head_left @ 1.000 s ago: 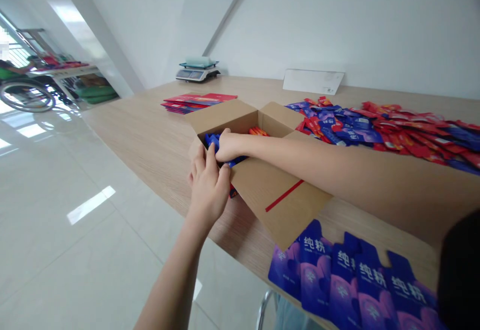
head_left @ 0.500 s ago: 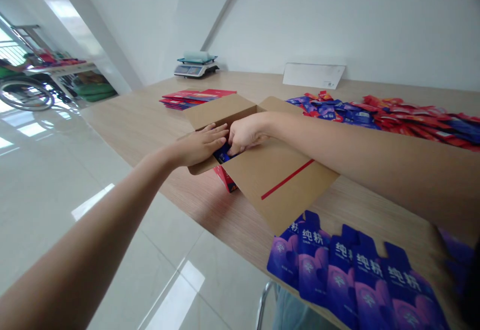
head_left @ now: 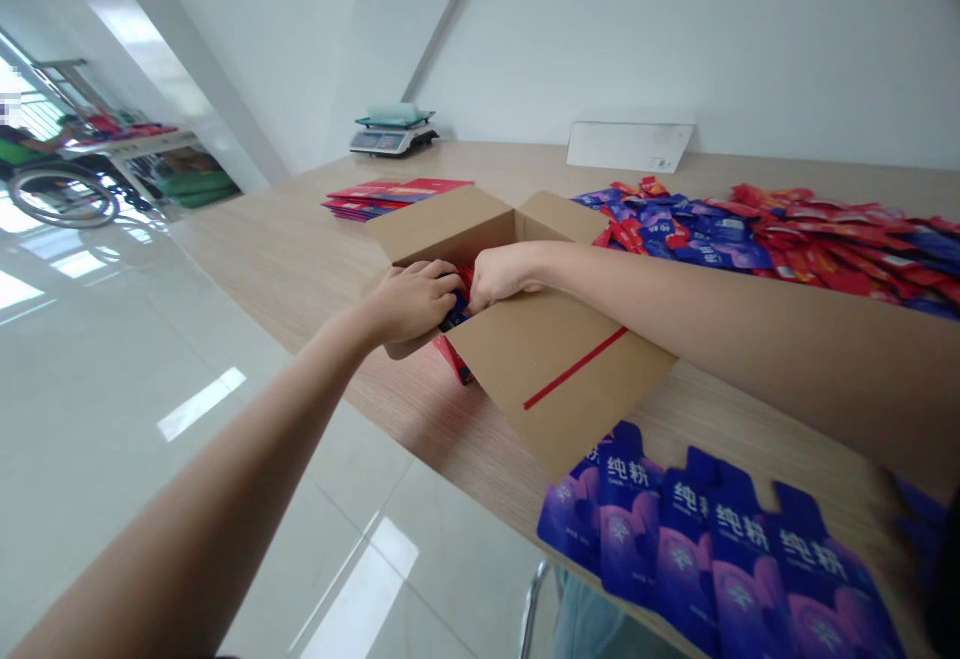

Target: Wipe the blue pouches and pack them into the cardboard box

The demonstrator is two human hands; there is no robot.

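Since the earlier frame the left hand [head_left: 411, 301] has curled from flat to bent, its fingers now hooked over the near-left rim of the cardboard box [head_left: 551, 364]. The right hand [head_left: 496, 277] remains at the box mouth, fingers clenched on blue and red pouches [head_left: 455, 311] inside; how many are gripped cannot be told. The box lies on the bench [head_left: 300, 259] near its front edge, flaps open, a red tape line across the near flap. One red-and-blue pouch [head_left: 454, 364] shows below the left corner, outside the box.

Procedure, as judged: keep the left hand bracing the wall so it does not bow outward. Press the pouches down evenly with the right, edges aligned.

Purple pouches [head_left: 720, 549] lie at the front edge; loose pouches [head_left: 772, 239] beyond the box; a scale [head_left: 391, 134] at the far end.
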